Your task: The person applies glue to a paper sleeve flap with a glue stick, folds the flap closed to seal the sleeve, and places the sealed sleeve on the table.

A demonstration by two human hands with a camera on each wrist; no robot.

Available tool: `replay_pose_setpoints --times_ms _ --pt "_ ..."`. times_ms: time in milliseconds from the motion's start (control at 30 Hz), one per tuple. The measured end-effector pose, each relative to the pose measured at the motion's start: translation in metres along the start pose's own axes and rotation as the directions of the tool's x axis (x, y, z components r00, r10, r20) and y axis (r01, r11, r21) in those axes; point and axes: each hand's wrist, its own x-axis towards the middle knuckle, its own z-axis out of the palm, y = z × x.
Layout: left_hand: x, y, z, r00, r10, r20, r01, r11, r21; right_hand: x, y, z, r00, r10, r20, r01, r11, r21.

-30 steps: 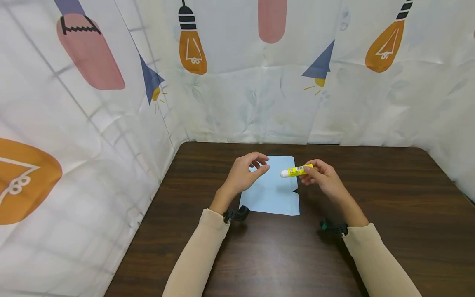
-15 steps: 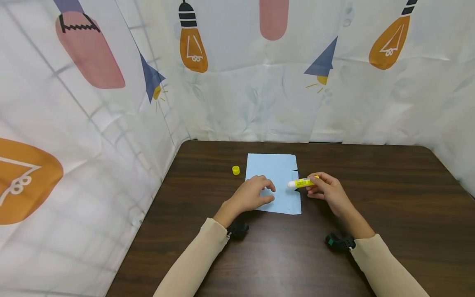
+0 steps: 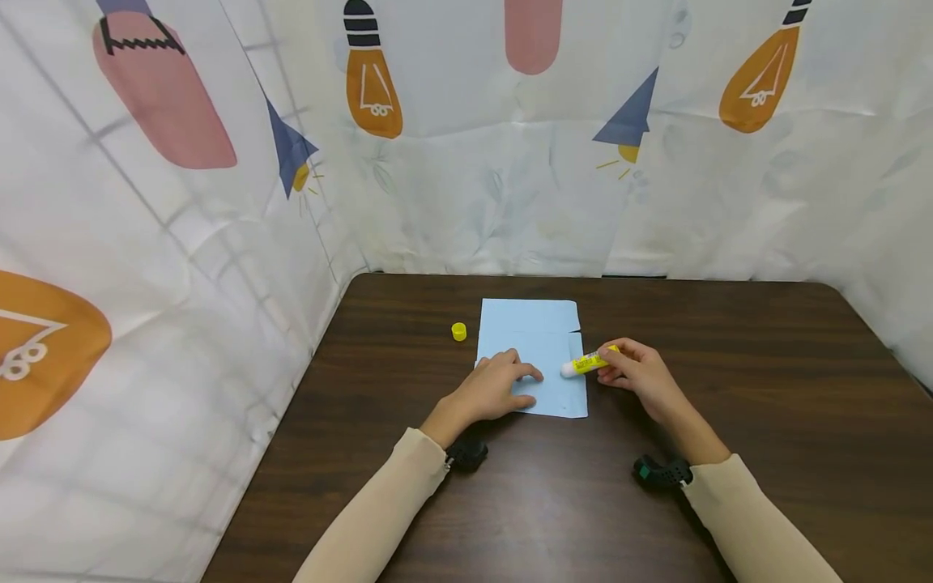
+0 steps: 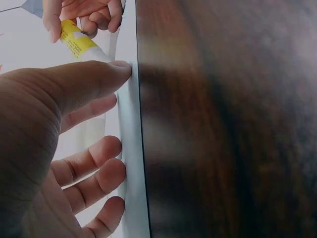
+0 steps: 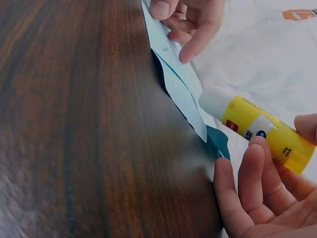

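Observation:
A light blue folded paper with small cuts along its right edge lies on the dark wooden table. My left hand rests on its lower left part, fingers spread and fingertips touching the paper in the left wrist view. In my right hand I pinch an uncapped yellow glue stick between thumb and fingers. Its white end points left and down at the paper's right flap; in the right wrist view the glue stick has its tip at or just over the flap, contact unclear.
The yellow cap stands on the table left of the paper. A patterned white curtain hangs behind the table and along its left side. Each wrist wears a black strap.
My left hand has come down and nearer onto the paper, uncovering the yellow cap. My right hand has lowered the glue stick and tilted its tip toward the right flap.

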Motion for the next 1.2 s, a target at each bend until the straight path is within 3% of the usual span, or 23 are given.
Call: replay_pose_setpoints --times_ms 500,933,1200 --pt "0.0004 -0.0010 -0.0018 0.998 0.025 0.050 -0.024 1.000 -0.020 0.0004 0.0019 -0.0006 0.999 -0.001 0.038 0.004 0.996 -0.091" --pt "-0.0005 -0.0018 -0.0027 0.998 0.026 0.059 -0.024 0.999 -0.041 0.0009 0.0024 -0.0001 0.998 0.031 0.058 -0.022 0.988 -0.155" --pt "-0.0005 -0.0028 -0.0023 0.998 0.019 0.063 -0.016 0.999 -0.041 0.0002 0.0034 0.0000 0.996 0.014 0.090 0.001 0.986 -0.165"
